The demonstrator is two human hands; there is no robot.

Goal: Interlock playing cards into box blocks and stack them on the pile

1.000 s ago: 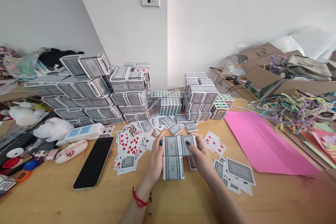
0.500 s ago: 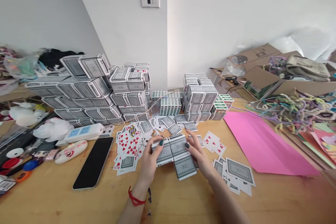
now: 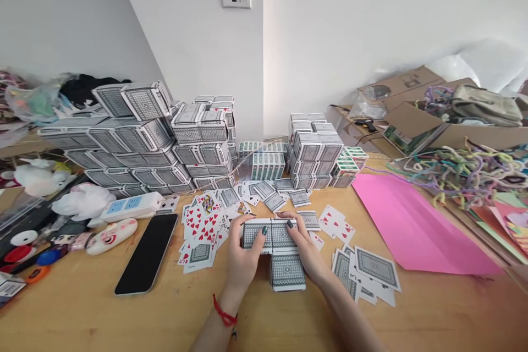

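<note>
Between my two hands is an L-shaped block of folded playing cards (image 3: 287, 271), made of joined boxes with grey patterned backs facing up. My left hand (image 3: 244, 256) grips its left side, thumb on top and fingers behind. On the right side, my right hand (image 3: 306, 247) holds it too, with fingers over the top and far edge. The block's underside is hidden. Just beyond my hands lie loose folded cards (image 3: 272, 198). Left of them is a spread of face-up playing cards (image 3: 202, 223), and to the right some face-down cards (image 3: 377, 269).
Stacked card-box blocks (image 3: 144, 137) rise at back left, with another stack (image 3: 315, 148) at back right. Green-and-white card packs (image 3: 267, 165) stand between. A phone (image 3: 146, 256) and a power strip (image 3: 132, 206) lie left; pink paper (image 3: 412, 225) and tangled pipe cleaners (image 3: 474, 173) lie right.
The card block has been turned between my hands: its protruding box was at the left near side and is now at the right near side. Both hands shifted their hold with it.
</note>
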